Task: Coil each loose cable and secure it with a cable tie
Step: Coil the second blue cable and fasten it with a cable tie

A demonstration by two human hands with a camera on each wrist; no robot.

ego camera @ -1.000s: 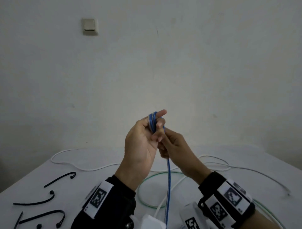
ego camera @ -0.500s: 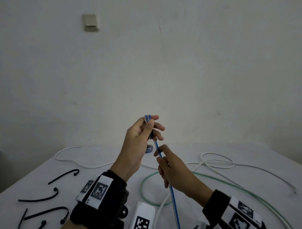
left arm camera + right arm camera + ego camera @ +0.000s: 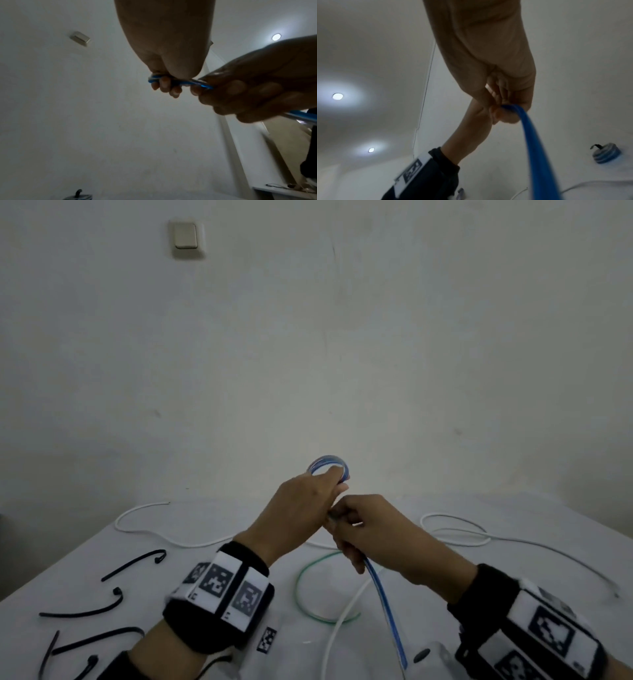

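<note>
A blue cable [image 3: 385, 604] runs up from the table's near edge into both hands, held above the table. My left hand [image 3: 301, 508] grips a small coil of it [image 3: 329, 463], whose loops stick out above the knuckles; in the left wrist view the fingers [image 3: 164, 85] curl round the blue loops [image 3: 185, 83]. My right hand [image 3: 366, 529] sits just right of the left, touching it, and grips the loose run of the cable [image 3: 537, 148]. Several black cable ties [image 3: 133, 565] lie on the table at the left.
On the white table [image 3: 531, 515] lie a white cable [image 3: 154, 534] at the back left, more white loops [image 3: 455, 532] at the right and a green cable loop [image 3: 308, 594] in the middle. A tied blue coil [image 3: 606, 155] lies on the table. A wall switch [image 3: 186, 239] is behind.
My right hand has risen along the blue cable and met the left hand again. The left hand has turned knuckles-up and dropped a little, with the coil showing above it.
</note>
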